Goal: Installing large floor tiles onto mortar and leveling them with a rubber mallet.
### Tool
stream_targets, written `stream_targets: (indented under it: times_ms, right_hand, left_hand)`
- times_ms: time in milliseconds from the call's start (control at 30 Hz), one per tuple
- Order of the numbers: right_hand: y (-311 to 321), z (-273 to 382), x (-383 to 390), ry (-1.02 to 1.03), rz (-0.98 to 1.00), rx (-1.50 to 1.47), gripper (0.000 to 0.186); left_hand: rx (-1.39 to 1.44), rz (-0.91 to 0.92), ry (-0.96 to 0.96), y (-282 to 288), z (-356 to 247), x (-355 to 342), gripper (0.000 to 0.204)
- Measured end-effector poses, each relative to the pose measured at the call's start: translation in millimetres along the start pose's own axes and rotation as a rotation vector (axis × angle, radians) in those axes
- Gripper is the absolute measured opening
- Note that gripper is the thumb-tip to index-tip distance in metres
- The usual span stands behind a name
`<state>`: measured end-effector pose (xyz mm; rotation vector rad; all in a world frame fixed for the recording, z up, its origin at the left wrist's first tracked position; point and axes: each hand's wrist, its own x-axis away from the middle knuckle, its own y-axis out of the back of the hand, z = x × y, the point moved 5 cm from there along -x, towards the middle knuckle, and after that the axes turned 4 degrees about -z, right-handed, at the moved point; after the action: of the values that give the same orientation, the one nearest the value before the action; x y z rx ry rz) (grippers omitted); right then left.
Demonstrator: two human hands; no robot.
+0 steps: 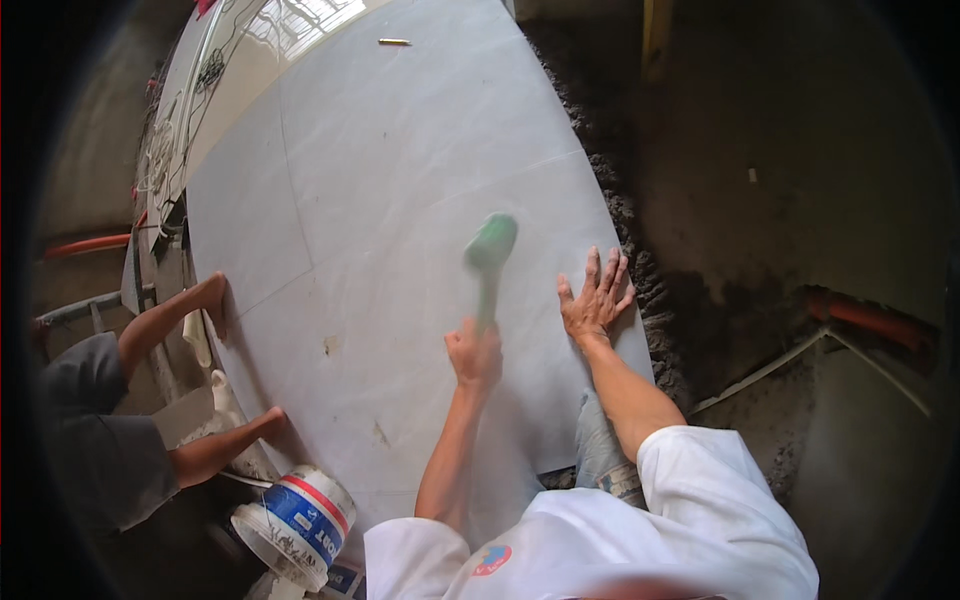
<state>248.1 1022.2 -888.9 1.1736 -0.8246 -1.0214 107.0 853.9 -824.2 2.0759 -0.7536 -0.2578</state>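
My left hand (474, 352) is wrapped round the handle of a green mallet (491, 241). Its head, smeared by motion, is over a large pale tile slab (400, 200); whether it touches the surface I cannot tell. Flat on the slab near its right edge lies my right hand (594, 297), fingers spread and holding nothing. A co-worker's two hands (272, 425) are at the slab's left edge, one farther off and one nearer to me.
Dark mortar (635, 230) runs along the slab's right edge. A tilted white bucket with blue and red bands (310, 515) is at the lower left. A small pen-like object (395, 42) lies on the far end. Orange pipe (870, 318) shows at the right.
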Motion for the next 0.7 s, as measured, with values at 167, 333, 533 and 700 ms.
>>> stream_targets:
  times_ms: [167,333,533,700]
  right_hand:
    - [1,-3,1,0.021,-0.030,-0.039,0.079]
    - [5,-1,2,0.053,-0.045,-0.060,0.079]
    - [3,1,2,0.059,-0.077,-0.019,0.078]
    - [0,-4,0,0.021,-0.052,0.021,0.079]
  left_hand:
    - [-0.189,0.033,-0.124,-4,-10,12,0.024]
    - [-0.138,0.095,0.008,-7,6,27,0.010]
    - [-0.259,0.236,0.138,-4,20,37,0.035]
    - [-0.006,-0.152,-0.243,17,-5,39,0.038]
